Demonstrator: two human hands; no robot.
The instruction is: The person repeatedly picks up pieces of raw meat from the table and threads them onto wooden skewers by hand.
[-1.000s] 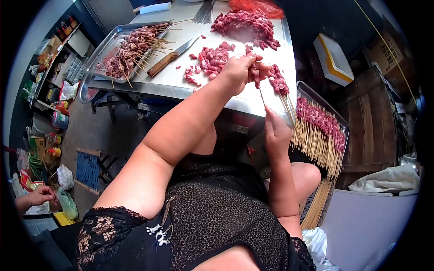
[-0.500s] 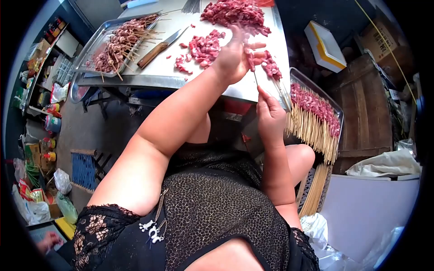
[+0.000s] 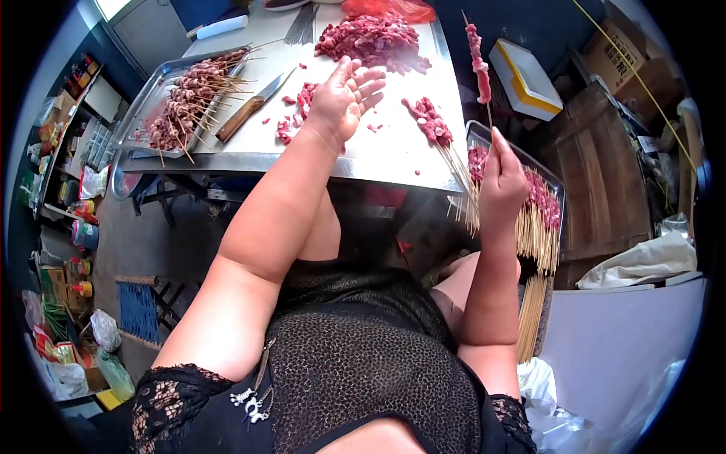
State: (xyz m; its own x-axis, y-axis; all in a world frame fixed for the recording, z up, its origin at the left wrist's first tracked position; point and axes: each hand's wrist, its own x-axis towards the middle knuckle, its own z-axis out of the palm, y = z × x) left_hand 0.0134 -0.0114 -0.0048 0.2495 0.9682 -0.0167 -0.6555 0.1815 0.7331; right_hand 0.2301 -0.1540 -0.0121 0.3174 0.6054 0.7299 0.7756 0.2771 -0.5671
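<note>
My right hand (image 3: 503, 178) is pinched shut on the lower end of a meat skewer (image 3: 479, 64), held upright beyond the table's right edge. Raw red pieces with some pale fat are threaded along it, and its bare tip points up. Above the white table, my left hand (image 3: 344, 102) is open with its fingers stretched out, near a small heap of cut meat (image 3: 306, 98) that it partly hides. Behind that lies a larger meat pile (image 3: 370, 39). A few finished skewers (image 3: 429, 122) rest at the table's right edge, sticks toward me.
A metal tray (image 3: 561, 198) of many skewers stands right of the table, with bare sticks (image 3: 535, 310) below. Another tray (image 3: 125, 135) of skewers sits at the table's left, beside a wooden-handled knife (image 3: 242, 119). A white-and-yellow box (image 3: 525, 79) and brown wooden board (image 3: 597, 178) are farther right.
My right hand has moved right and lifted the skewer off the table area. My left hand has let go of the meat and drawn back to the left, fingers spread.
</note>
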